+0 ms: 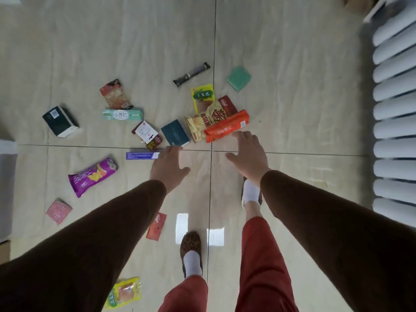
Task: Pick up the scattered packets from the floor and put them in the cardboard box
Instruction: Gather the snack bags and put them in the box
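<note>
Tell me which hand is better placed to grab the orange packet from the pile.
The right hand. Its fingers reach up beside the lower edge of the orange packet, while the left hand sits further left, nearer the purple box. Both hands look open and empty.

Long dark brown sleeves [112, 233] reach both wrists. Loose red trousers [258, 266] end above white socks [192, 262] worn in leopard-print slippers [190, 242].
</note>
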A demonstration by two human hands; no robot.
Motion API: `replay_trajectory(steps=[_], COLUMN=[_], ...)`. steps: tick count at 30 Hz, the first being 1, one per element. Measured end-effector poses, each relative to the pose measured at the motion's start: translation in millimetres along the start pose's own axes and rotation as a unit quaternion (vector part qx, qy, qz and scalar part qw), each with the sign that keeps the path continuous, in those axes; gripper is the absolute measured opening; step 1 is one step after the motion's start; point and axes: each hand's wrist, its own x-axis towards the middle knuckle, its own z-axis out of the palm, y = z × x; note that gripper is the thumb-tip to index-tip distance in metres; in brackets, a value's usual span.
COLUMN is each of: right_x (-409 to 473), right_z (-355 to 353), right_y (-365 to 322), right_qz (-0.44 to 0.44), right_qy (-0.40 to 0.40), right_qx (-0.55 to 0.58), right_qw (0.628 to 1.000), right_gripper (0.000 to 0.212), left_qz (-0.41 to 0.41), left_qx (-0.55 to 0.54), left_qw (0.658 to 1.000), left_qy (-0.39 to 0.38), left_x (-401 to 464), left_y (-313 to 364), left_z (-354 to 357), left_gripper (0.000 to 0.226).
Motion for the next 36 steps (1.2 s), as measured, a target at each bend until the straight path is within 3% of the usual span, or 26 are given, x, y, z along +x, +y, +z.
replay_trajectory(steps=[9,15,21,26,28,32,36], right_x=[148.8,227.3,268.8,281.2,279.8,279.1,303.4], right_z=[17.0,54.1,101.4,123.3,121.9,91.9,54.9], right_y=[60.9,89.8,127.5,161.3,170.4,179.0,166.4], right_qz=[-0.1,-0.191,-0.261,-0.232,-0.206,-0.137,0.008], right_qy=[-0.065,-0.093,-0.132,-0.161,-0.163,-0.141,-0.062], right_qx=[-0.073,-0.197,-0.284,-0.275,-0.257,-0.155,0.054], right_qw=[0.99,0.957,0.913,0.919,0.93,0.968,0.997], right_gripper=[0.064,0.066,0.082,0.072,0.062,0.056,0.057], left_qz=[-0.069,-0.065,-0.052,-0.037,-0.061,-0.118,-0.207], left_qx=[-0.015,-0.003,0.071,0.164,0.106,-0.073,-0.292], left_qw=[0.997,0.998,0.996,0.986,0.992,0.99,0.933], left_qy=[0.005,0.008,-0.017,0.012,0.011,-0.024,0.03], left_x=[149.1,254.1,332.4,350.4,347.1,337.5,338.8], left_y=[25.8,25.2,13.2,6.0,6.6,9.8,18.6], left_z=[27.6,53.8,105.6,143.4,149.5,135.3,108.4], left_gripper=[0.063,0.063,0.081,0.083,0.074,0.025,0.009])
